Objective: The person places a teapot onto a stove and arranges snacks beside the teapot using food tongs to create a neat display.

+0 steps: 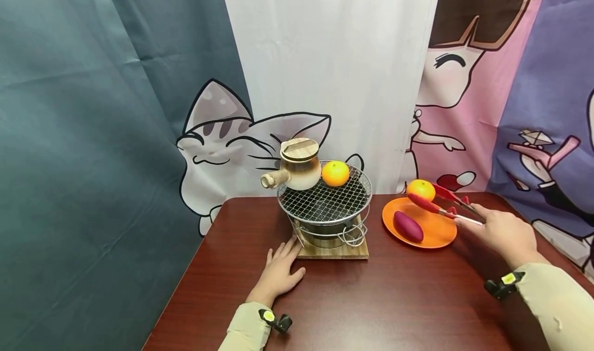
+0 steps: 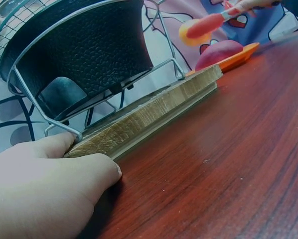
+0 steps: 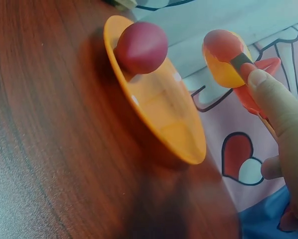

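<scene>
My right hand grips a pair of tongs with red tips. Between those tips is an orange, lifted above the orange plate; the right wrist view shows it apart from the plate. A purple sweet potato lies on the plate. My left hand rests on the table with spread fingers, fingertips at the left corner of the wooden base. On the base stands a small black stove in a wire frame, topped by a round mesh grill.
A lidded clay teapot with a side handle sits at the grill's back left. Another orange is on the grill right beside it. The brown table ends at a printed curtain behind.
</scene>
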The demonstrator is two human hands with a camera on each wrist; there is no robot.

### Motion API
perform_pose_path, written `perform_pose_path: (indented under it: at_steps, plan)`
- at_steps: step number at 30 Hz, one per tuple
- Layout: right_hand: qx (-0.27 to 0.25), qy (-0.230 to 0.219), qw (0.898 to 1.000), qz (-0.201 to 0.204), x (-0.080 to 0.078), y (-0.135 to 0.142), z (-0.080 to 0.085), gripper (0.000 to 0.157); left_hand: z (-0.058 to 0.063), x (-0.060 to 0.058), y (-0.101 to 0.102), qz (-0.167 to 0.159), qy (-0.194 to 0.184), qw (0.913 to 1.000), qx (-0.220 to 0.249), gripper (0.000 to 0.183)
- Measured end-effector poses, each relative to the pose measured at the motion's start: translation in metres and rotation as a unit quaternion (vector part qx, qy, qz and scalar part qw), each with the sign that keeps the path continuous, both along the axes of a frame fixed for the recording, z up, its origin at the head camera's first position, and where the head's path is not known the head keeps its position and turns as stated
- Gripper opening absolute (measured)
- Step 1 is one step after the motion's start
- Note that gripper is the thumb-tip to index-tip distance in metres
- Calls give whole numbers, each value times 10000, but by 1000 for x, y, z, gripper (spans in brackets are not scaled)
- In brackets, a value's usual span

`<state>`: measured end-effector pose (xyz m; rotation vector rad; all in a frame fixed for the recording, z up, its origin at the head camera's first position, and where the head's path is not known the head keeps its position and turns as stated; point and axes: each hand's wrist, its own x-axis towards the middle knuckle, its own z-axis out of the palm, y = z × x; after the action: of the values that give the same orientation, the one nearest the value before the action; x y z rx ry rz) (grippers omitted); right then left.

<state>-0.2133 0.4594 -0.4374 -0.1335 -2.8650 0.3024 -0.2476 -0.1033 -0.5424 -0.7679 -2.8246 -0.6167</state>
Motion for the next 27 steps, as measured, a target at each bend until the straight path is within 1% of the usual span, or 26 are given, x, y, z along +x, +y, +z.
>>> perform_pose_path:
  at_steps: [7, 11, 16, 23, 27]
  plan:
    - [73, 173, 9998, 23, 2, -8, 10, 90, -1, 0, 0, -5, -2, 10000, -11, 69]
    - [162, 229, 9996, 56, 2, -12, 17, 88, -1, 0, 0, -42, 91, 9999, 56, 69]
    - [160, 350, 9992, 75, 2, -17, 25, 87, 1, 1, 0, -52, 155, 9999, 28, 69]
    - [169, 431, 9989, 97, 3, -28, 36, 86, 2, 2, 0, 2, 53, 10000, -16, 69]
    - [218, 458, 9986, 169, 5, -35, 42, 85, 2, 1, 1, 1, 79, 10000, 11, 68]
